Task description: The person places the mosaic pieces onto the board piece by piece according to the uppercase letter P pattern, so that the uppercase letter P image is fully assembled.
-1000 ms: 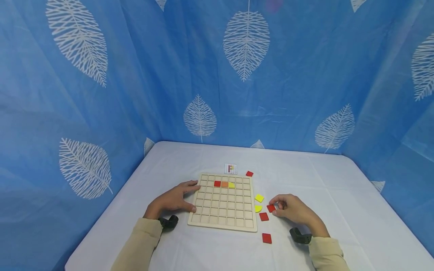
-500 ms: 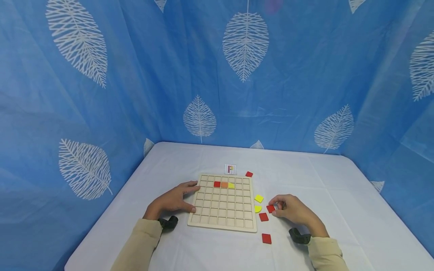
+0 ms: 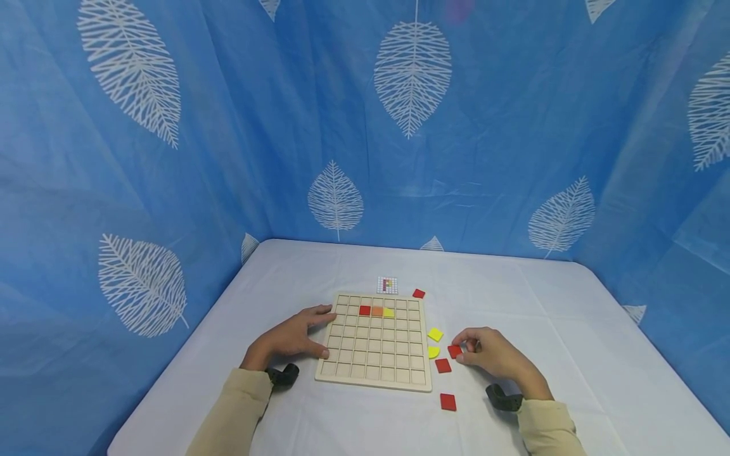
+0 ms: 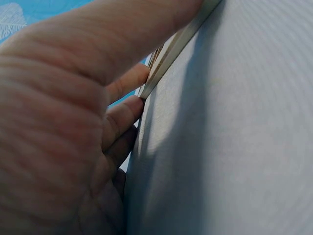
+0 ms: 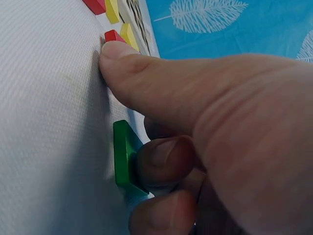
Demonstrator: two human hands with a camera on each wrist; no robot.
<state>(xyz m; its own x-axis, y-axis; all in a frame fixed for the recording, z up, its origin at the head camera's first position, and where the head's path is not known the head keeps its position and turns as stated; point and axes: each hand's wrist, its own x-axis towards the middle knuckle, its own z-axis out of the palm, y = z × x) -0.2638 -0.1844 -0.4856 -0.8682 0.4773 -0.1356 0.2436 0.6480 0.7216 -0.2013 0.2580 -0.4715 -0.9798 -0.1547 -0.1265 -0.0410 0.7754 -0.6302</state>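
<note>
The red tile (image 3: 454,352) lay to the right of the board (image 3: 373,354), at the fingertips of the right hand (image 3: 493,351), which was far the nearer of the two hands. That hand pinched the tile between thumb and forefinger; whether it was clear of the bench (image 3: 530,310) could not be told. In the right wrist view a green piece (image 5: 123,156) sat against the same hand's curled fingers. The tile looked square, so it gave no long axis. The left hand (image 3: 291,332) was open at the board's far side, thumb and forefinger spread along its left edge. Between the tile and the board's right edge stood the rounded yellow (image 3: 434,353), touching the board or just beside it, with the yellow square (image 3: 436,334) a little farther from the person. A second red (image 3: 443,366) lay close by on the near side, a third red (image 3: 448,402) nearer the person, and a fourth red (image 3: 419,294) just off the board's far right corner. In the second row from the far edge sat a set red (image 3: 365,311), an orange (image 3: 377,311) and a set yellow (image 3: 388,313), side by side. Beyond the board lay a small patterned card (image 3: 387,285).
</note>
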